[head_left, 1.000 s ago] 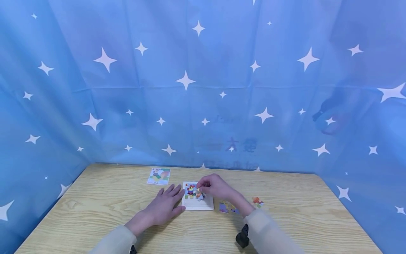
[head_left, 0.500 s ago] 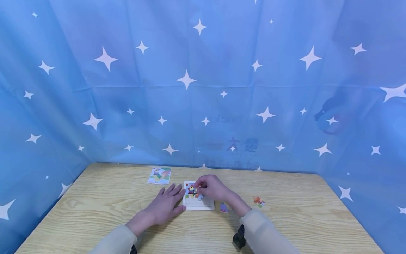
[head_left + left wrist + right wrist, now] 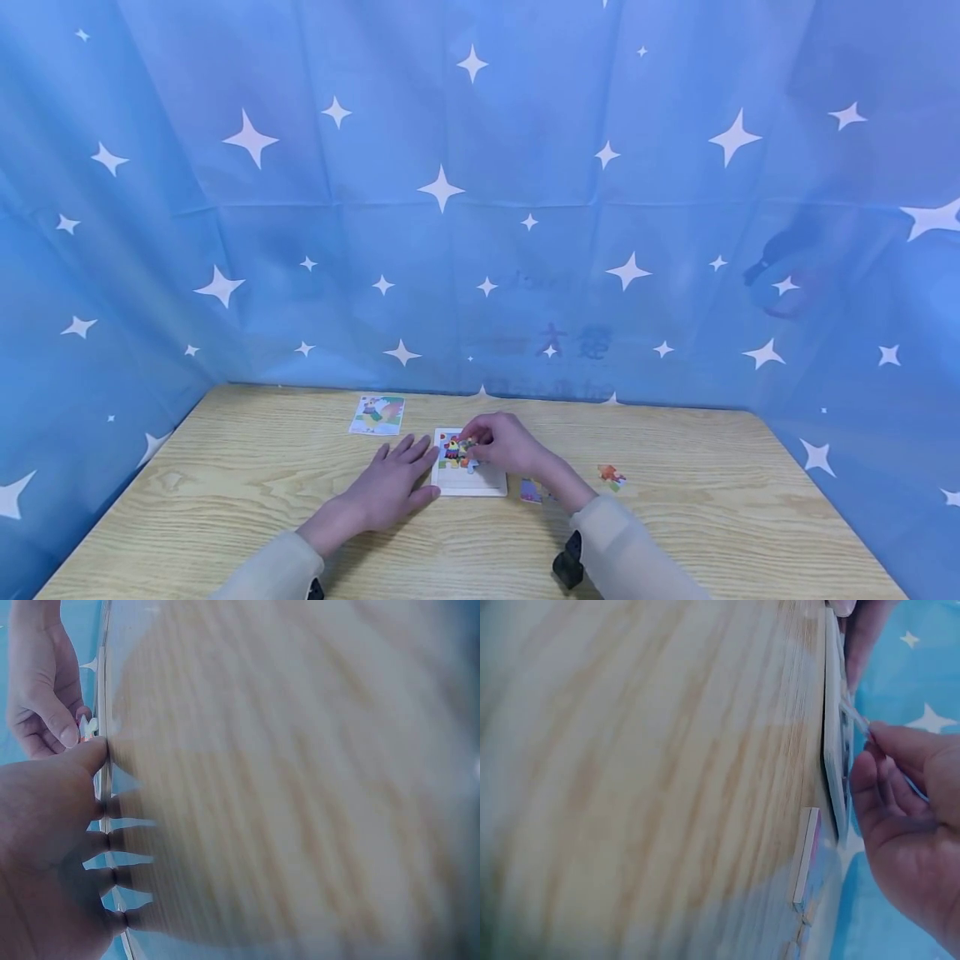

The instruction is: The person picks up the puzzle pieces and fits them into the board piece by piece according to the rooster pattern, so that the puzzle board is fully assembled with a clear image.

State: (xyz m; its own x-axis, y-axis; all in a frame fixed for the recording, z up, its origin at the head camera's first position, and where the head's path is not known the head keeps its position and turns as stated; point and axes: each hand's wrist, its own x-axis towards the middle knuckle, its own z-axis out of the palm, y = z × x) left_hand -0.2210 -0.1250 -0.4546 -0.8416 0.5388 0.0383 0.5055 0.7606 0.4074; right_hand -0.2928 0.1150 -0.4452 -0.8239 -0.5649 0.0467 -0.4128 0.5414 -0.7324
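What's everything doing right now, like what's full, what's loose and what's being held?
Puzzle board: partly filled, flat
Held piece: tilted, pinched over the board
Loose pieces: on the table, some partly hidden
Picture card: lying flat, picture up
Left hand: fingers straight, beside the board
Right hand: pinching

"What's behind the table [image 3: 750,508]?"
"A blue curtain [image 3: 540,100] with white four-pointed stars [image 3: 441,189], at the back and on both sides."
"Flat?"
"No, a crease [image 3: 390,205] runs across it, with soft vertical folds [image 3: 311,117]. Faint dark lettering [image 3: 551,340] shows low, right of centre."
"And the table itself?"
"Pale, wavy-grained wood, the curtain just behind its far edge."
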